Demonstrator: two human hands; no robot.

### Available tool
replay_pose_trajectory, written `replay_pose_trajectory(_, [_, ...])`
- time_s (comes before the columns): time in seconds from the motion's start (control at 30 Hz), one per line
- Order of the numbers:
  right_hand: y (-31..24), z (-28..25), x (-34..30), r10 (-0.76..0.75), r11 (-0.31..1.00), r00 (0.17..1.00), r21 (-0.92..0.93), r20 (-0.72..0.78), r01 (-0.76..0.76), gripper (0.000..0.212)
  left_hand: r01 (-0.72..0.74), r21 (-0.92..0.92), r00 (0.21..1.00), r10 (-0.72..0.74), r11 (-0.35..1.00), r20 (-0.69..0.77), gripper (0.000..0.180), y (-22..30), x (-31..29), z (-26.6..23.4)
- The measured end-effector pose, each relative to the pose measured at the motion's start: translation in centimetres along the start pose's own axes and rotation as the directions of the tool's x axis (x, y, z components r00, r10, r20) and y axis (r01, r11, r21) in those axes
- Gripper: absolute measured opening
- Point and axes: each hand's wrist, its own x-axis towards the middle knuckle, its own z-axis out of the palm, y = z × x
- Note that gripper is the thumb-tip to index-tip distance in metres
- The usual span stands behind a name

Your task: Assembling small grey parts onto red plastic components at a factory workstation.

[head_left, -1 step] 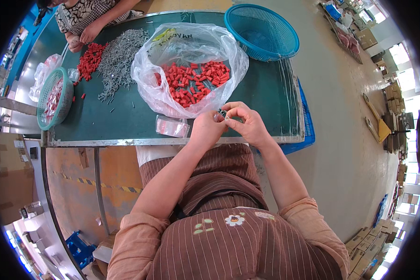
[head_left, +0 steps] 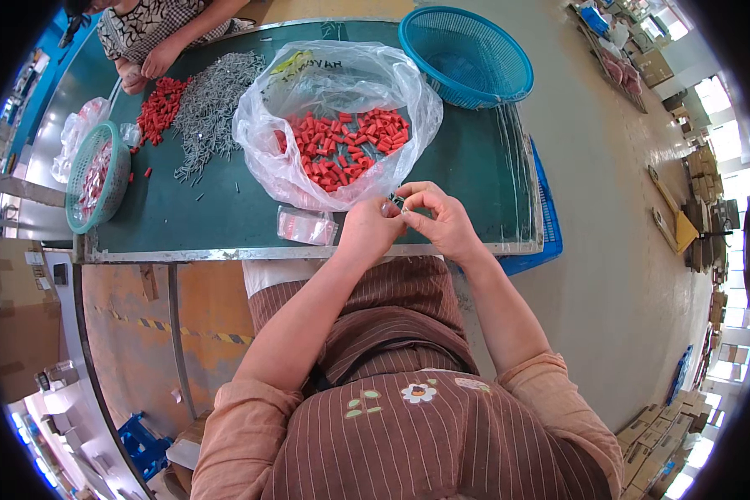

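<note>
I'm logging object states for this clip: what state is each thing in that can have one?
Left hand, fingers curled, tips partly hidden
Right hand, thumb and forefinger pinched at a small item
Plastic bag, open, holding red pieces
Clear packet, lying flat
Grey pins, heaped loose
Green basket, open-topped, loaded
Blue basket, open-topped

Red pieces [head_left: 323,148]; dark-green tabletop [head_left: 483,167]; brown apron [head_left: 383,442], pale pinstripes.

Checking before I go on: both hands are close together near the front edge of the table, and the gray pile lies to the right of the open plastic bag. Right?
Not quite: in the head view, the gray pile lies to the left of the open plastic bag. The rest of your statement stands.
</note>
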Motion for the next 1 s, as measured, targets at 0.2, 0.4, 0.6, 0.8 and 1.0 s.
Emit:
replay_pose_trajectory(0.2, [1.2,-0.8,0.1,-0.028,0.996,0.999,-0.083,-0.037,0.025,0.014,0.044,-0.147,0.99,-0.023,0.988,0.143,0.022,-0.9,0.9,-0.1])
replay_pose_trajectory(0.4, [-0.1,-0.9,-0.1,-0.111,0.972,0.994,-0.21,-0.003,0.108,0.014,0.146,-0.237,0.979,-0.106,0.96,0.175,0.02,0.6,0.4,-0.5])
replay_pose_trajectory(0.6, [-0.8,-1.6,0.0,-0.127,0.937,0.992,-0.327,0.013,0.124,0.01,0.159,-0.273,0.977,-0.111,0.949,0.184,0.018,0.0,0.8,-0.3])
replay_pose_trajectory(0.8, [-1.7,-1.8,-0.1,-0.181,0.886,0.983,-0.437,-0.019,0.155,0.01,0.043,-0.13,0.998,-0.036,0.991,0.056,0.018,-0.2,0.9,0.2])
replay_pose_trajectory(1.0, [-4.7,-1.3,-0.7,-0.297,0.504,0.946,-0.82,0.129,0.27,0.005,-0.033,-0.035,0.999,0.032,0.999,-0.027,0.018,0.0,0.8,0.3])
